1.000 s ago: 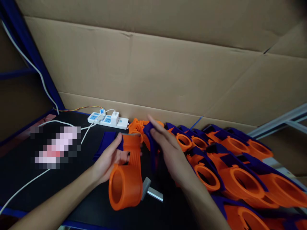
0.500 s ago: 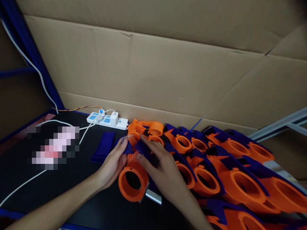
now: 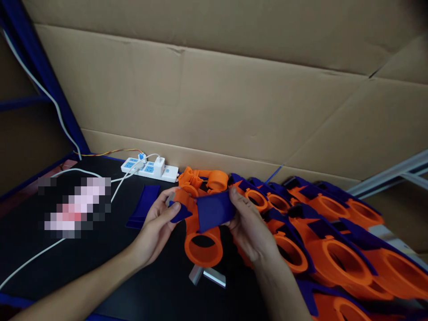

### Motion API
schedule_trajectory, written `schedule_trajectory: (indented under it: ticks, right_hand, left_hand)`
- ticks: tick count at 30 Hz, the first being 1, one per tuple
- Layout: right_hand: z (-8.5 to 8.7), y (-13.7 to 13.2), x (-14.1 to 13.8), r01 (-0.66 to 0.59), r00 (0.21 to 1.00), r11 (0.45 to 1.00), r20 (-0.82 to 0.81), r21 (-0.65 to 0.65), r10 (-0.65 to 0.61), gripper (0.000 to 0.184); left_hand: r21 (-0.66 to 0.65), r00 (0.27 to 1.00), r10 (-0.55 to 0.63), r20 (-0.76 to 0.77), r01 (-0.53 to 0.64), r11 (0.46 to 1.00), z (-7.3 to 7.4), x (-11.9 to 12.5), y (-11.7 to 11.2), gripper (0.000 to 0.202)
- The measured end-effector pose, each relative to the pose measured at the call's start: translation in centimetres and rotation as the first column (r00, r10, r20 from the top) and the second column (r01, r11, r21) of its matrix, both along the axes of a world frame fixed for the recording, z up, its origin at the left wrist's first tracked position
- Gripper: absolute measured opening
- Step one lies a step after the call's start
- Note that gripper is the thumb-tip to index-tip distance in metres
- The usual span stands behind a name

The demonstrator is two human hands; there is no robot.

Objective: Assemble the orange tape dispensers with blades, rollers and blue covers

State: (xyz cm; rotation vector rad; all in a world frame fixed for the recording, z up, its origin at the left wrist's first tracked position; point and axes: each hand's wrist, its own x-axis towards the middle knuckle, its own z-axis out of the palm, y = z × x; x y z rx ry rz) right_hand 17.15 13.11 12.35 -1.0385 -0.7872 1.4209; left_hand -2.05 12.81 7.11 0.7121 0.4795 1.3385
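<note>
My left hand (image 3: 155, 229) is closed on an orange tape dispenser (image 3: 203, 256), its thumb pressing a small blue piece (image 3: 179, 213) against the orange end. The dispenser's round ring hangs below, between my hands. My right hand (image 3: 250, 223) grips a curved blue plate (image 3: 216, 210) by its right edge. This plate overlaps the dispenser's middle, and I cannot tell whether they are joined. Under the ring, two short silver metal strips (image 3: 214, 277) lie on the black table.
Rows of orange and blue dispensers (image 3: 344, 261) fill the right side. More orange parts (image 3: 217, 179) sit behind my hands, near a white power strip (image 3: 150, 169) with cables. Blue plates (image 3: 143, 205) lie left of my left hand. A cardboard wall (image 3: 214, 102) rises behind.
My right hand has moved right, and the blue plate now shows its broad face. The dispenser's ring has shifted right and slightly up, uncovering more of the silver strips.
</note>
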Motion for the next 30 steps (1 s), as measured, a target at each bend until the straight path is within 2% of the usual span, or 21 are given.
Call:
schedule_trajectory:
  ticks: [5, 9, 11, 17, 30]
  right_hand:
    - [-0.5, -0.1, 0.1, -0.011, 1.000, 0.997, -0.021, -0.073, 0.010, 0.034]
    - [-0.6, -0.1, 0.0, 0.064, 0.996, 0.998, -0.053, -0.026, -0.066, 0.031]
    - [-0.7, 0.0, -0.1, 0.082, 0.994, 0.996, -0.072, -0.019, -0.083, 0.032]
    - [-1.2, 0.0, -0.5, 0.104, 0.984, 0.988, -0.131, -0.114, -0.118, 0.032]
    - [-1.3, -0.4, -0.7, 0.080, 0.977, 0.981, -0.183, -0.177, -0.113, 0.026]
  left_hand:
    - [0.072, 1.000, 0.000, -0.021, 0.002, 0.997, 0.1, -0.1, 0.0, 0.039]
    - [0.093, 0.998, 0.026, -0.049, -0.021, 0.995, -0.3, 0.0, 0.0, 0.044]
    - [0.086, 0.998, 0.032, -0.055, -0.028, 0.996, -0.5, 0.0, 0.0, 0.044]
    - [0.064, 0.995, 0.075, -0.060, -0.071, 0.995, -1.0, -0.1, 0.0, 0.046]
    - [0.041, 0.991, 0.107, -0.078, -0.104, 0.994, -0.4, 0.2, -0.3, 0.043]
